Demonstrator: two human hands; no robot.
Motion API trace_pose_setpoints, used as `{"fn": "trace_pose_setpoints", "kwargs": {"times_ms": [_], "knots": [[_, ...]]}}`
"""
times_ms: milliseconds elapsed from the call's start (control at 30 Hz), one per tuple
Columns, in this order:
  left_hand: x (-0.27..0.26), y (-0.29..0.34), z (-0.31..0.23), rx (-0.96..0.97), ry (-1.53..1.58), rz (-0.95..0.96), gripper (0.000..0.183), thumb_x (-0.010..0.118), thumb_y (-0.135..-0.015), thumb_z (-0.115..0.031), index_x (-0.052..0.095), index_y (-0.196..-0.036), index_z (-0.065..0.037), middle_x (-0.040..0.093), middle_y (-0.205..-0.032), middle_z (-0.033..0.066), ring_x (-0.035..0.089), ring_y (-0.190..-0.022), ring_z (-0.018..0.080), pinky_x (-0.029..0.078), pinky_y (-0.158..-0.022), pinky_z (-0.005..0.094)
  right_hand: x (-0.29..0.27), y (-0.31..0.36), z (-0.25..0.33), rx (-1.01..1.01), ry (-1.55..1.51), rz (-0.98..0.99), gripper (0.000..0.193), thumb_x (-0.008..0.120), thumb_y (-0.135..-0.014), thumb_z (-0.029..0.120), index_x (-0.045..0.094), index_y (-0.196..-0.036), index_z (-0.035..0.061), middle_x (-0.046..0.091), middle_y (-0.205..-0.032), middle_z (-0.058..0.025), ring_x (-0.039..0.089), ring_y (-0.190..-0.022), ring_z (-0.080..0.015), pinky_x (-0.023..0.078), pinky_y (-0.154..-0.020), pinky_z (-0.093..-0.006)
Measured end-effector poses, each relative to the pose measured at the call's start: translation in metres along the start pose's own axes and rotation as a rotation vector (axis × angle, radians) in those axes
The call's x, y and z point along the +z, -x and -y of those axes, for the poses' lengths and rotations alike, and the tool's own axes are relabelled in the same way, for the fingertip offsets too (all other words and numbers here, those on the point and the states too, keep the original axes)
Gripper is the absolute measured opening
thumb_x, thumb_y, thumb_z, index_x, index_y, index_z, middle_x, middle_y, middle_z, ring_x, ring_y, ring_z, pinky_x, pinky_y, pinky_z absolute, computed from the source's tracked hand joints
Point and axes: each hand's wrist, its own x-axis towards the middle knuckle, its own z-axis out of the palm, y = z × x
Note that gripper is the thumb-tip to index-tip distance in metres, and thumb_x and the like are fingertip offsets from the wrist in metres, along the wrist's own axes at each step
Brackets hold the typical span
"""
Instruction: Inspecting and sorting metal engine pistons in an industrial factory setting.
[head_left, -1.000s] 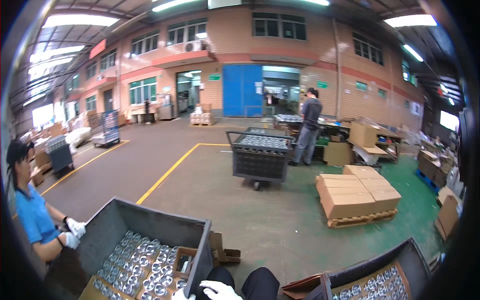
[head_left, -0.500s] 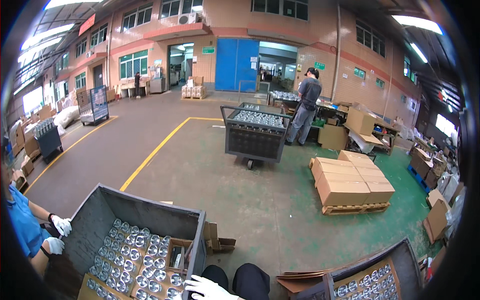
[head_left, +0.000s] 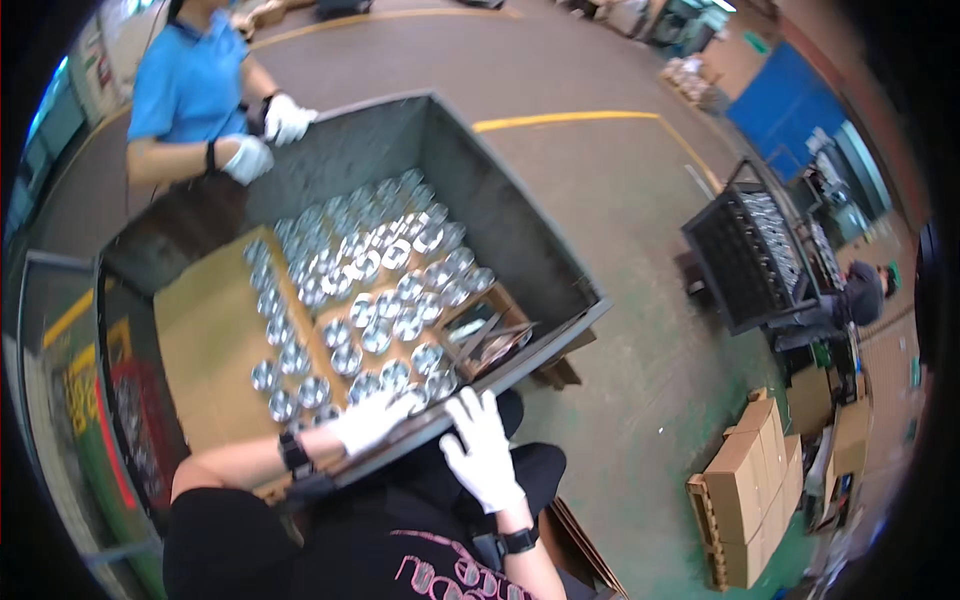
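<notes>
A dark metal bin cart [head_left: 515, 200] stands in front of me, holding rows of shiny round metal parts [head_left: 376, 335] on brown cardboard sheets [head_left: 205, 345]. My left hand [head_left: 375, 422], in a white glove, reaches over the near wall to the closest parts. Blur and the parts around its fingertips hide whether it grips one. My right hand [head_left: 482, 455], also gloved, lies at the bin's near rim with its fingers spread, holding nothing. Inside the near right corner sits a small open cardboard box [head_left: 490, 335] with items I cannot make out.
Across the bin, a person in a blue shirt [head_left: 185, 85] has white-gloved hands at the far rim. Taped cartons [head_left: 750, 490] on a pallet stand to the right. Beyond is another dark cart [head_left: 745, 255] of parts, with a person [head_left: 862, 295] beside it.
My view has swung down and left and tilted, bringing the bin to the middle. My left hand has come into view over the parts; a gloved hand was at the rim before.
</notes>
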Motion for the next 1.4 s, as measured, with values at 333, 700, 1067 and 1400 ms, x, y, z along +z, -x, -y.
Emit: {"fn": "trace_pose_setpoints", "kwargs": {"times_ms": [333,700,1067,1400], "knots": [[-0.029,-0.075,0.118,-0.299,-0.606,0.039,0.041,0.059,-0.083,-0.04,0.069,-0.094,-0.003,0.067,-0.092,0.0226,0.066,-0.086,0.037,0.053,-0.075,0.0431,0.004,0.002,0.0,0.124,0.041,0.108,0.056,0.066,-0.08,0.012,0.051,-0.134,0.0123,0.041,-0.145,-0.0149,0.031,-0.135,-0.0435,0.032,-0.109,-0.0476],[0.039,-0.163,0.166,-0.028,-0.458,-0.201,0.025,0.048,-0.089,-0.019,0.067,-0.094,-0.002,0.066,-0.094,0.024,0.065,-0.089,0.0405,0.052,-0.075,0.0447,-0.005,-0.003,0.006,0.132,0.066,0.101,0.052,0.065,-0.079,0.013,0.053,-0.13,0.0099,0.045,-0.14,-0.0166,0.035,-0.133,-0.0441,0.033,-0.109,-0.0474],[0.058,-0.191,0.21,0.001,-1.05,-0.019,0.017,0.06,-0.082,-0.019,0.07,-0.088,-0.007,0.069,-0.094,0.0177,0.068,-0.09,0.0326,0.055,-0.076,0.0412,-0.006,-0.006,0.006,0.052,-0.005,0.128,0.059,0.061,-0.083,0.015,0.043,-0.139,0.0103,0.036,-0.148,-0.0138,0.03,-0.136,-0.0408,0.03,-0.111,-0.0446],[-0.022,-0.154,0.116,0.068,-0.281,-0.205,0.023,0.069,-0.077,-0.02,0.069,-0.09,-0.001,0.07,-0.081,0.0144,0.068,-0.076,0.0252,0.054,-0.07,0.0354,0.001,0.006,-0.01,-0.022,-0.033,-0.012,0.057,0.062,-0.08,0.013,0.045,-0.135,0.0052,0.035,-0.147,-0.0171,0.028,-0.139,-0.0368,0.035,-0.105,-0.0429]]}}
